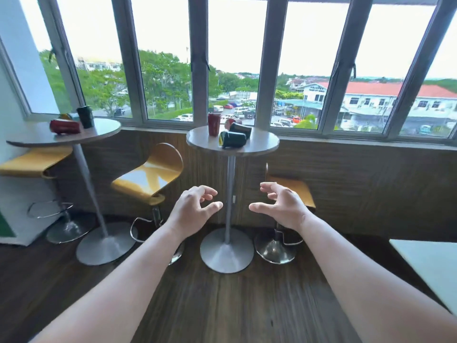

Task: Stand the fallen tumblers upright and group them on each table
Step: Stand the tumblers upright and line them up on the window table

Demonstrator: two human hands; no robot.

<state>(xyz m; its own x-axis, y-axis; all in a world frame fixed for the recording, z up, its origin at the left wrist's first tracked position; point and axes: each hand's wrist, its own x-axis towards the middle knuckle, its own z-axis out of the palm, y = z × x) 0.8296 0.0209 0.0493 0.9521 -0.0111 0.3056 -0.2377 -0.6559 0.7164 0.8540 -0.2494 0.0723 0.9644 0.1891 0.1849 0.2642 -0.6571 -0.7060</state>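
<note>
We stand on a dark wood-plank floor (222, 305) facing a row of grey-framed windows (237, 58) above a wood-grain wall panel (346, 174). Two round pedestal tables stand before this wall, with yellow curved bar stools (150, 174) beside them.

The nearer round grey-topped table (262, 144) carries one red tumbler (214, 125) standing upright at its left rear. A dark green tumbler with a yellow end (232, 139) lies on its side near the front edge. A second dark tumbler (240, 129) lies just behind it, and a further red item behind that is too hidden to identify.

The left round table (103, 131) carries one dark green tumbler (85, 117) standing upright and one red tumbler (65, 126) lying on its side beside it; a yellowish item behind them is unclear.

Our left hand (190, 209) and right hand (284, 206) are extended ahead, below table height and well apart from all tumblers. Both have fingers spread and curled, holding nothing.
</note>
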